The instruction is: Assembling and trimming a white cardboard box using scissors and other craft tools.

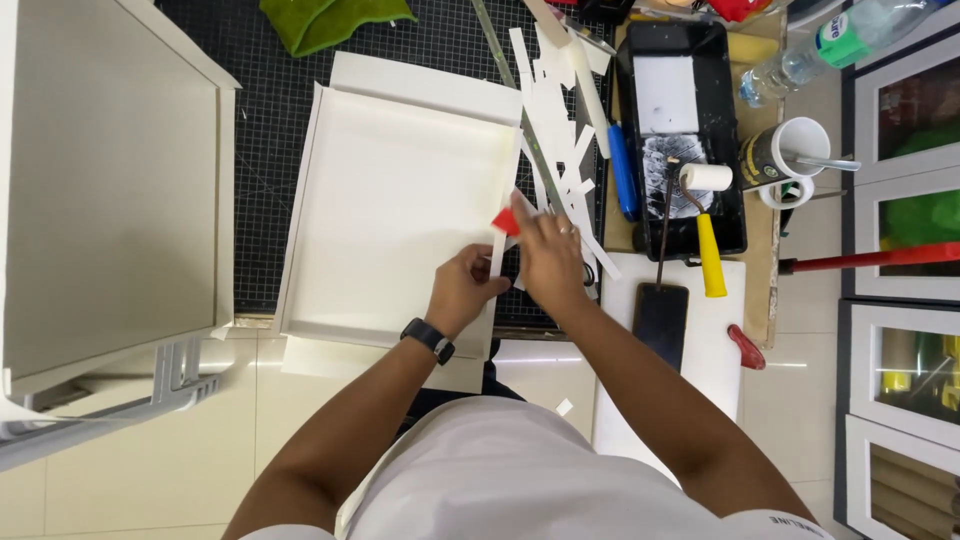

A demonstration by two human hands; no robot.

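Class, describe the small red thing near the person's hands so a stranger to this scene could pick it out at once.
Start at the big shallow white tray lying on the black gridded mat. At the tray's right edge the left hand and right hand meet around a thin white strip. The small red piece sits at their fingertips, the only red among the white offcuts.

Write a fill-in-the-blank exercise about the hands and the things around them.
1. The left hand pinches a narrow white ____.
2. The right hand touches a small ____ piece.
3. The paint roller in the black tray has a ____ handle.
4. The left wrist wears a black ____.

Missing: strip; red; yellow; watch
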